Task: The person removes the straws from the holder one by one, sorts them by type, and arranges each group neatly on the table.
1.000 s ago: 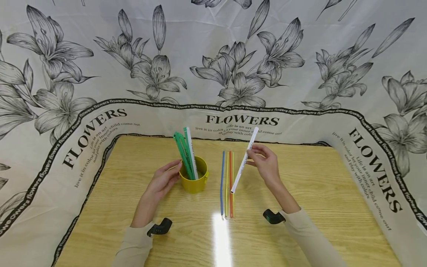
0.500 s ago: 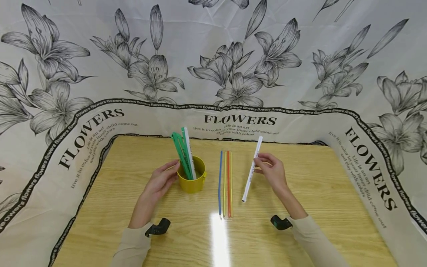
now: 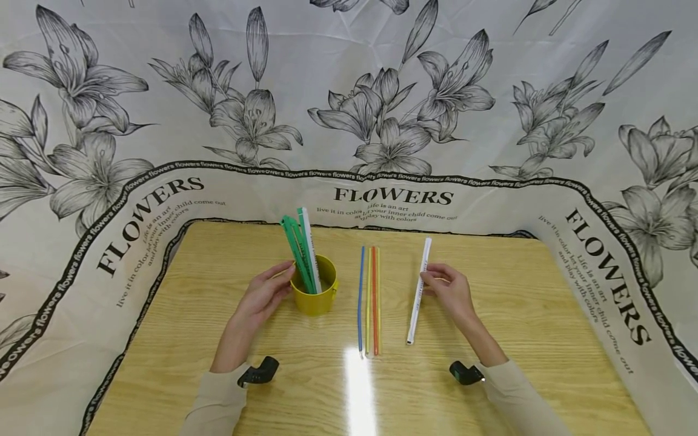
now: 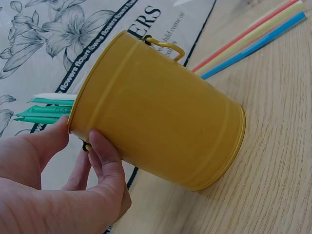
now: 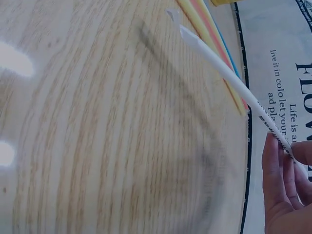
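Observation:
My left hand [image 3: 264,295] holds the rim of a small yellow bucket [image 3: 315,304] standing on the table. In the left wrist view, thumb and fingers pinch around a lug below the rim of the bucket [image 4: 165,117]. Several straws in green wrappers [image 3: 297,254] and a white one [image 3: 311,251] lean inside. To the right, my right hand [image 3: 454,297] pinches a straw in a white printed paper wrapper [image 3: 417,309] near its upper part. The right wrist view shows the wrapped straw [image 5: 214,58] slanting above the tabletop, its far wrapper end torn or flattened, with a shadow below.
Between the hands, a blue straw [image 3: 360,303], a red straw [image 3: 374,303] and yellow straws [image 3: 368,303] lie side by side on the wooden table [image 3: 491,387]. A flower-printed cloth [image 3: 305,139] rises behind and around the table.
My right hand has carried the white wrapped straw right and nearer me, away from the row of straws, and the straw stands more upright in view. My left hand stays at the bucket.

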A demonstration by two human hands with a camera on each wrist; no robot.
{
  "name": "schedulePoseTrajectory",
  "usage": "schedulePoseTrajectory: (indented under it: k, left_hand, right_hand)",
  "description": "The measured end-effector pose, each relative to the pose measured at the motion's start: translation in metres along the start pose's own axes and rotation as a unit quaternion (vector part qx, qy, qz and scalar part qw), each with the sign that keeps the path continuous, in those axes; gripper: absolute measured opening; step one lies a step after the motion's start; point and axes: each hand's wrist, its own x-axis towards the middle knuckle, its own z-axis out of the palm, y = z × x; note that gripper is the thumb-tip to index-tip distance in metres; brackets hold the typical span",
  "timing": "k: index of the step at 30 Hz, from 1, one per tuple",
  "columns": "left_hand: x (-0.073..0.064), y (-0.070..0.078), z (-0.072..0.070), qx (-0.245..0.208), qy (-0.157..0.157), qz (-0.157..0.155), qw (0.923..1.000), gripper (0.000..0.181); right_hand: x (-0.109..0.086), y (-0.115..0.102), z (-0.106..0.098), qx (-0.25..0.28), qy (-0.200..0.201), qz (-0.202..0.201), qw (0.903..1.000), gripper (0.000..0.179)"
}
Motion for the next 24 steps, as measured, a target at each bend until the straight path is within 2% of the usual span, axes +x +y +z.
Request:
schedulePoseTrajectory:
  k: [13, 20, 24]
  left_hand:
    - [0.0, -0.001, -0.002, 0.0, -0.008, 0.006, 0.9999, 0.048]
    - [0.0, -0.001, -0.002, 0.005, -0.01, 0.006, 0.9999, 0.047]
    - [0.0, -0.001, -0.002, 0.006, -0.008, 0.006, 0.9999, 0.047]
  right_hand:
    - [0.005, 0.018, -0.005, -0.063, -0.014, 0.01, 0.9979, 0.037]
    - [0.009, 0.027, -0.003, -0.079, -0.018, 0.025, 0.9964, 0.036]
    - [0.011, 0.032, -0.001, -0.113, -0.022, 0.022, 0.9931, 0.035]
